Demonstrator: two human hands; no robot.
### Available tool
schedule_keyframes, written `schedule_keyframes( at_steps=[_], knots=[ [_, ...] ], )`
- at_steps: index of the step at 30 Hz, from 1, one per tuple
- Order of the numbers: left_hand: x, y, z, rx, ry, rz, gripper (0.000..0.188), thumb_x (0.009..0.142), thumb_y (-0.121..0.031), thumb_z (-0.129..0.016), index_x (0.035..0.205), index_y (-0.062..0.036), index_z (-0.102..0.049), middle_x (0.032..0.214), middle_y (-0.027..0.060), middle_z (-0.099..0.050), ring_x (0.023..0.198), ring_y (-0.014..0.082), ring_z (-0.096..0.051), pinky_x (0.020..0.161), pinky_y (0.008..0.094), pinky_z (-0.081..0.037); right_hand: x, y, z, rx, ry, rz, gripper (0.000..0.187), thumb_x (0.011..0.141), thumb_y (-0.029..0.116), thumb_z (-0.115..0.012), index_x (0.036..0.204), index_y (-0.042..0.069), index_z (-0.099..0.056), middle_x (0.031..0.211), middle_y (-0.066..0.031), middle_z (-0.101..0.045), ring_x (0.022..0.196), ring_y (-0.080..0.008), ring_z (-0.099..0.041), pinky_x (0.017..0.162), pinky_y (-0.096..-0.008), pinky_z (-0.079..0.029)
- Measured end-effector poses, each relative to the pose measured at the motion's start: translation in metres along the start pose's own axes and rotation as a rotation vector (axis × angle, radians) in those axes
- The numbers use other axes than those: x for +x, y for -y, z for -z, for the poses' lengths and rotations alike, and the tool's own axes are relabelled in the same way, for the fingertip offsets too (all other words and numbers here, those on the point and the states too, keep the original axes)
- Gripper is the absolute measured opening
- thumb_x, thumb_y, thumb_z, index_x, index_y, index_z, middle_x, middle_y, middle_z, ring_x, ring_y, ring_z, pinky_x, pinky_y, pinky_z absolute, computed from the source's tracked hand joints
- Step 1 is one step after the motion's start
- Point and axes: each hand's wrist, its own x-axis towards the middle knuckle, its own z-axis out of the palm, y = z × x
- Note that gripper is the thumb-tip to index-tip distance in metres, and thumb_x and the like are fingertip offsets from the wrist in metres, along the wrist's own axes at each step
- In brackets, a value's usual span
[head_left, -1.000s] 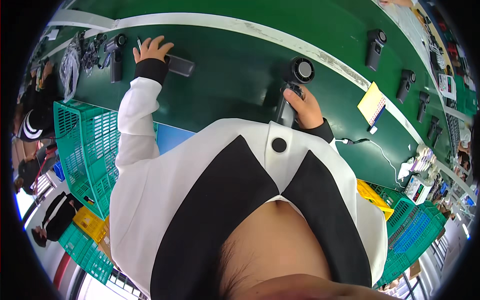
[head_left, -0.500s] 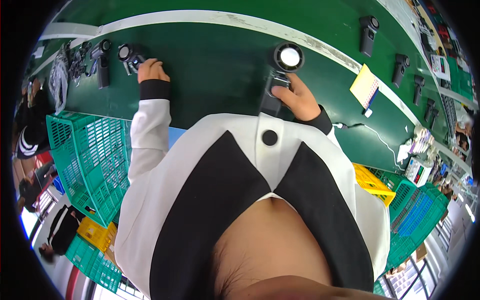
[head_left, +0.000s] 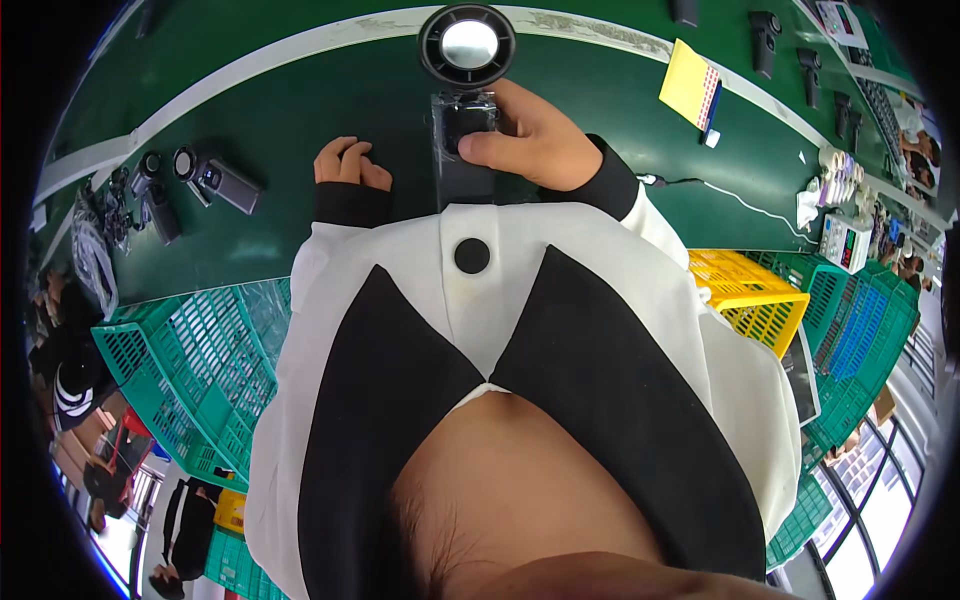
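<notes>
My right hand [head_left: 535,140] grips a dark grey handheld fan [head_left: 466,118] in front of my chest, its thumb pressed on the front of the body. The fan's round head [head_left: 468,45], with a slotted black ring and bright silvery centre, points up at me. My jacket hides the lower end of its body. To its left, my left hand [head_left: 352,164] rests over the green table with loosely bent fingers and nothing visible in them. Farther left lie two similar fans, one grey [head_left: 228,184] and one darker [head_left: 156,205], both apart from that hand.
A yellow notepad [head_left: 688,88] lies at the right beside a white cable [head_left: 745,203]. Several more fans [head_left: 766,45] stand beyond the white strip. Green crates [head_left: 190,370] and a yellow crate [head_left: 750,290] flank me. Clear plastic bags [head_left: 92,255] lie far left.
My left hand has come away from the fan at the left and moved toward the middle. The held fan now appears nearer and larger, farther left in view. The view has shifted too.
</notes>
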Motion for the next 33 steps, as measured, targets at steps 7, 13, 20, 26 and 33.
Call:
schedule_keyframes(
  at_steps=[7, 13, 20, 26, 33],
  knots=[
    [-0.001, 0.002, 0.003, 0.002, 0.042, 0.033, 0.015, 0.066, 0.000, -0.054, 0.080, -0.0027, -0.060, 0.096, 0.0134, -0.055, 0.089, 0.0314, -0.052, 0.078, 0.0401, -0.044, 0.001, -0.007, -0.001, -0.060, -0.023, 0.045, 0.049, 0.075, 0.020, -0.064, 0.114, -0.003, -0.045, 0.092, -0.0072, -0.055, 0.082, -0.0121, -0.051, 0.074, -0.0250, -0.042],
    [-0.001, 0.000, 0.003, -0.001, 0.032, 0.027, 0.015, 0.066, 0.000, -0.054, 0.079, -0.0032, -0.059, 0.096, 0.0130, -0.055, 0.089, 0.0307, -0.052, 0.077, 0.0398, -0.044, -0.001, -0.008, 0.000, -0.109, -0.044, 0.044, 0.049, 0.075, 0.021, -0.064, 0.113, -0.004, -0.045, 0.091, -0.0089, -0.055, 0.081, -0.0129, -0.052, 0.074, -0.0261, -0.043],
    [0.000, 0.000, 0.002, 0.033, 0.028, 0.018, 0.015, 0.066, 0.001, -0.053, 0.078, -0.0035, -0.059, 0.095, 0.0126, -0.055, 0.088, 0.0307, -0.052, 0.077, 0.0390, -0.044, 0.000, -0.011, 0.002, -0.070, -0.028, 0.071, 0.050, 0.075, 0.021, -0.064, 0.113, -0.004, -0.045, 0.093, -0.0105, -0.056, 0.084, -0.0147, -0.053, 0.075, -0.0271, -0.043],
    [0.001, -0.001, 0.002, 0.049, 0.017, 0.012, 0.015, 0.065, 0.003, -0.052, 0.077, -0.0033, -0.059, 0.094, 0.0126, -0.055, 0.088, 0.0305, -0.052, 0.076, 0.0385, -0.045, -0.001, -0.012, 0.002, -0.053, -0.037, 0.063, 0.050, 0.076, 0.021, -0.064, 0.114, -0.005, -0.044, 0.095, -0.0107, -0.056, 0.086, -0.0148, -0.053, 0.077, -0.0271, -0.043],
    [0.001, -0.001, 0.001, 0.039, 0.003, 0.013, 0.015, 0.065, 0.003, -0.052, 0.076, -0.0032, -0.059, 0.093, 0.0129, -0.056, 0.088, 0.0304, -0.052, 0.076, 0.0385, -0.045, 0.000, -0.012, 0.001, -0.033, -0.050, 0.073, 0.053, 0.076, 0.022, -0.065, 0.115, -0.005, -0.043, 0.096, -0.0106, -0.056, 0.086, -0.0142, -0.053, 0.077, -0.0266, -0.043]
  ],
)
